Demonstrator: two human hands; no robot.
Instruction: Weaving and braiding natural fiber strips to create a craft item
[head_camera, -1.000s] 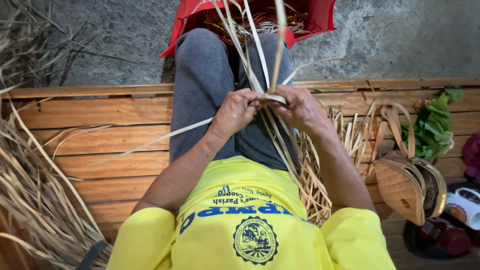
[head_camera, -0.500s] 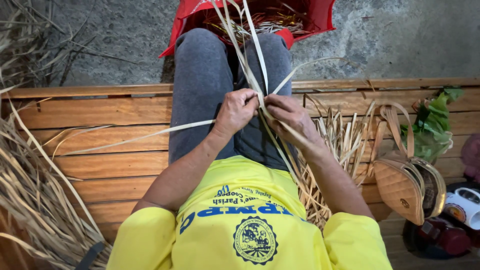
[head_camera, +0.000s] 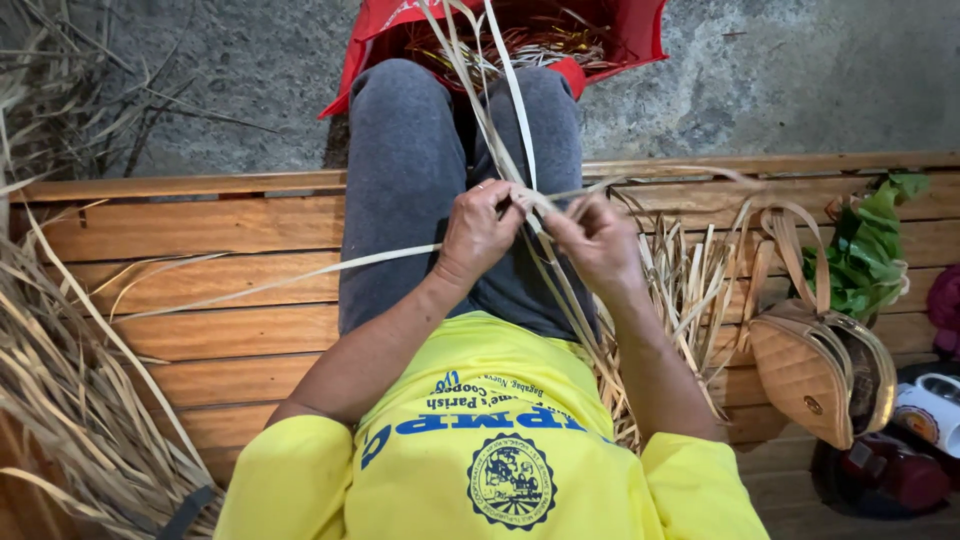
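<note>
Both hands meet over the person's lap: the left hand (head_camera: 480, 228) and right hand (head_camera: 598, 243) each keep a pinching grip on pale straw strips (head_camera: 522, 150) (dried, flat). The strips rise toward a red basket (head_camera: 640, 30), and a woven bag (head_camera: 815, 375) sits on the wooden table (head_camera: 200, 230).

The pale dried leaf strips (head_camera: 520, 160) are long, flat and narrow, straw-coloured. They meet in a small crossing bunch above the lap, pinched there between both hands. Several run upward toward the knees, one trails far out to the left over the wooden slats, others hang down rightward.
</note>
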